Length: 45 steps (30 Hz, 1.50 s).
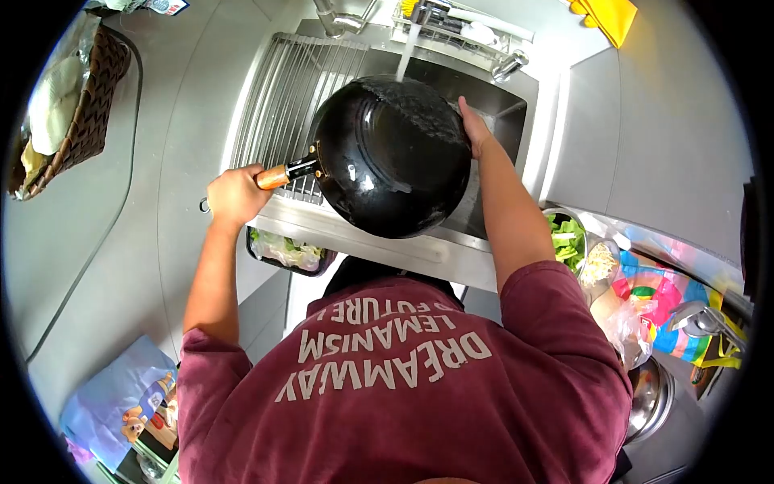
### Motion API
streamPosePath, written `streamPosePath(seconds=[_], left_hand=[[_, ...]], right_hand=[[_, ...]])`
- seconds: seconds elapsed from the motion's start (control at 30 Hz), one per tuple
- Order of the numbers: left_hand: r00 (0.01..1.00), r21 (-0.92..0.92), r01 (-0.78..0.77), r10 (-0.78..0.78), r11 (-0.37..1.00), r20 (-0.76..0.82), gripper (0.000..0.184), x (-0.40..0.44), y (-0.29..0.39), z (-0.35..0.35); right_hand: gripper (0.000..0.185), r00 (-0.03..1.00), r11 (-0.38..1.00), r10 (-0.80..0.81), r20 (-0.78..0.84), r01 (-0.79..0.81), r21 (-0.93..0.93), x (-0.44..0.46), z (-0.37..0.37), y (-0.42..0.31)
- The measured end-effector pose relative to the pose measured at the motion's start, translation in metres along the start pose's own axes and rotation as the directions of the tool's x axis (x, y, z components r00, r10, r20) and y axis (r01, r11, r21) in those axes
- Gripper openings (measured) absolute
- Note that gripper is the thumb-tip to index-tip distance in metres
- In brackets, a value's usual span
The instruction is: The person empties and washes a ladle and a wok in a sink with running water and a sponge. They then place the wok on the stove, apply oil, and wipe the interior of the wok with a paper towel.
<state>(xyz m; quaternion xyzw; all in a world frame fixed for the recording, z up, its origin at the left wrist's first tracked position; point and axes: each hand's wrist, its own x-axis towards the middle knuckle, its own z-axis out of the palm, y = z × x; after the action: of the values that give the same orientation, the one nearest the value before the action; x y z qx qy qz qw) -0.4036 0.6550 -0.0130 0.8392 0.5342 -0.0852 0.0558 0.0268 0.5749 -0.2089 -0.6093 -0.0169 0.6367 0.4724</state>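
A black wok is held tilted over the sink, its broad dark, wet face toward me. I cannot tell for certain whether this is the inside or the underside. My left hand is wrapped round its wooden handle. At the wok's right edge, my right hand grips the rim, with most of its fingers hidden. A stream of water from the faucet lands on the wok's far edge and spreads over its surface.
A roll-up drying rack covers the sink's left side; the basin shows at right. A caddy stands behind. Leafy greens sit in a bowl at right, and a vegetable container lies below the sink edge. A wicker basket stands at left.
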Motion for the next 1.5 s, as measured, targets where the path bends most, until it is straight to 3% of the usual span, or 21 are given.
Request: streamPosePath(seconds=[0.1,0.2,0.27,0.37,0.47,0.57,0.67,0.73,0.8,0.87,0.97,1.07,1.13,1.17,1.23,1.27,1.3,1.33,1.4,1.47,1.5], left_hand=[[0.996,0.015,0.025,-0.026,1.0,0.083,0.018,-0.002,0.009,-0.006],[0.992,-0.013,0.082,-0.08,0.997,0.101,0.02,0.0,0.015,-0.012],[0.974,-0.021,0.155,-0.15,0.988,0.17,0.024,0.001,0.024,-0.02],[0.965,-0.035,0.189,-0.179,0.981,0.193,0.026,0.0,0.028,-0.026],[0.968,-0.03,0.16,-0.151,0.987,0.198,0.025,-0.001,0.032,-0.031],[0.983,-0.011,0.129,-0.126,0.992,0.136,0.025,-0.004,0.039,-0.025],[0.983,0.008,0.085,-0.086,0.996,0.161,0.026,-0.007,0.049,-0.024],[0.978,0.037,0.073,-0.079,0.997,0.194,0.026,-0.003,0.054,-0.025],[0.981,0.059,0.064,-0.074,0.996,0.181,0.026,0.006,0.054,-0.017],[0.98,0.09,0.062,-0.077,0.994,0.181,0.024,0.015,0.059,-0.023],[0.984,0.119,0.05,-0.069,0.992,0.163,0.021,0.026,0.062,-0.024],[0.988,0.132,0.015,-0.035,0.991,0.151,0.019,0.034,0.063,-0.024],[0.99,0.15,-0.017,-0.004,0.989,0.138,0.019,0.038,0.063,-0.026],[0.993,0.139,-0.051,0.036,0.989,0.109,0.018,0.041,0.06,-0.023],[0.99,0.152,-0.095,0.077,0.984,0.117,0.018,0.046,0.065,-0.028],[0.988,0.16,-0.112,0.092,0.981,0.125,0.018,0.048,0.067,-0.03],[0.985,0.146,-0.131,0.112,0.981,0.132,0.016,0.051,0.07,-0.031],[0.981,0.158,-0.153,0.13,0.975,0.146,0.016,0.055,0.075,-0.032],[0.971,0.191,-0.195,0.162,0.962,0.176,0.015,0.063,0.086,-0.034],[0.965,0.208,-0.232,0.198,0.95,0.172,0.015,0.067,0.098,-0.04],[0.962,0.221,-0.248,0.213,0.943,0.169,0.014,0.07,0.1,-0.038]], right_hand=[[0.078,0.993,0.992,0.086,-0.08,-0.093,-0.091,-0.054,0.013,-0.01],[0.067,0.998,0.999,0.013,-0.056,-0.016,-0.044,-0.063,0.015,0.001],[0.067,0.894,0.883,-0.412,-0.178,0.343,-0.321,-0.075,0.031,0.005],[0.063,0.601,0.403,-0.799,0.008,0.547,-0.734,-0.102,0.061,0.01],[0.057,0.447,-0.202,-0.763,0.468,0.522,-0.829,-0.139,0.097,0.011],[0.053,0.347,-0.178,-0.691,0.635,0.769,-0.614,-0.139,0.132,-0.001],[0.033,0.277,-0.03,-0.782,0.559,0.878,-0.477,-0.082,0.14,-0.025],[0.026,0.407,0.233,-0.9,0.159,0.755,-0.613,-0.066,0.153,-0.036],[0.023,0.579,0.573,-0.799,-0.165,0.647,-0.503,-0.054,0.161,-0.057],[0.034,0.708,0.718,-0.673,-0.212,0.556,-0.419,-0.059,0.171,-0.078],[0.048,0.703,0.74,-0.665,-0.252,0.579,-0.342,-0.039,0.185,-0.082],[0.058,0.885,0.782,-0.456,-0.09,0.35,-0.516,-0.049,0.17,-0.088],[0.065,0.772,0.381,-0.627,0.098,0.414,-0.827,-0.047,0.125,-0.074],[0.067,0.767,0.411,-0.642,0.004,0.348,-0.842,-0.036,0.1,-0.065],[0.07,0.897,0.825,-0.388,-0.21,0.236,-0.513,-0.07,0.059,-0.069],[0.036,0.84,0.823,-0.467,-0.277,0.299,-0.483,-0.056,0.028,-0.069],[0.032,0.761,0.804,-0.526,-0.379,0.301,-0.513,-0.064,0.016,-0.079],[0.046,0.656,0.657,-0.665,-0.358,0.286,-0.697,-0.031,-0.018,-0.084],[0.037,0.518,0.342,-0.841,-0.158,0.28,-0.897,-0.088,0.006,-0.132],[0.035,0.258,0.023,-0.961,0.099,0.433,-0.901,-0.093,0.022,-0.167],[0.036,0.192,-0.135,-0.955,0.227,0.4,-0.907,-0.093,0.034,-0.186]])
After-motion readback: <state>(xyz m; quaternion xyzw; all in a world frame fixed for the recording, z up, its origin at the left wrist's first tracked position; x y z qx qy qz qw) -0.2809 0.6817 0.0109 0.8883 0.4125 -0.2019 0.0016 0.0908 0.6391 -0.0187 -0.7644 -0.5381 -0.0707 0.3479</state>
